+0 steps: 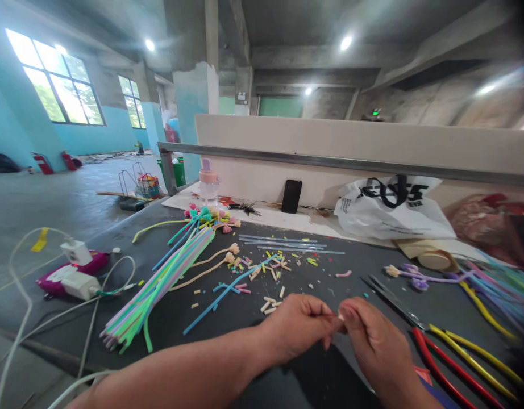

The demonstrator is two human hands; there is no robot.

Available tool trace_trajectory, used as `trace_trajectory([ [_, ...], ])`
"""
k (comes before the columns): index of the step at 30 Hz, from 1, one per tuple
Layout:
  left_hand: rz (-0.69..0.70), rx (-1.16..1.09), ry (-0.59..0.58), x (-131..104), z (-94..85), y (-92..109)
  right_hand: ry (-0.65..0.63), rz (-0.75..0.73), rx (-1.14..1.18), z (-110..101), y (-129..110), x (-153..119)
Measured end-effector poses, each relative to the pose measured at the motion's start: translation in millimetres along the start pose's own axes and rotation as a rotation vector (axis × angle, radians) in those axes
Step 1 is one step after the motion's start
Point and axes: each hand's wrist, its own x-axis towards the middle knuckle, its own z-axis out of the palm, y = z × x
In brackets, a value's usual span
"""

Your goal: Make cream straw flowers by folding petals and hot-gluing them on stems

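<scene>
Our left hand (298,326) and right hand (375,335) meet above the littered desk (360,264), each grip pinched together, on what we cannot tell. Blue walls (80,135) stand beyond.

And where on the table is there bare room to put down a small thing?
Two patches look mostly bare: between the bundle and the left forearm, and between the bag and the tips of the scissors. Crowded: mid-table, with cut bits, and far right, with stems.
</scene>
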Motion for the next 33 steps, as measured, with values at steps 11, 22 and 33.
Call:
trace_trajectory([
  [11,0.066,-0.299,0.212,18.0,-54.9,43.5,0.086,0.381,0.381,-3.6,12.8,2.7],
  [22,0.197,-0.543,0.324,22.5,-103.0,19.5,-0.112,0.209,0.199,7.6,3.6,1.4],
  [33,0.235,-0.830,0.200,13.2,-111.7,23.2,-0.587,0.075,0.037,51.1,-27.0,70.3],
])
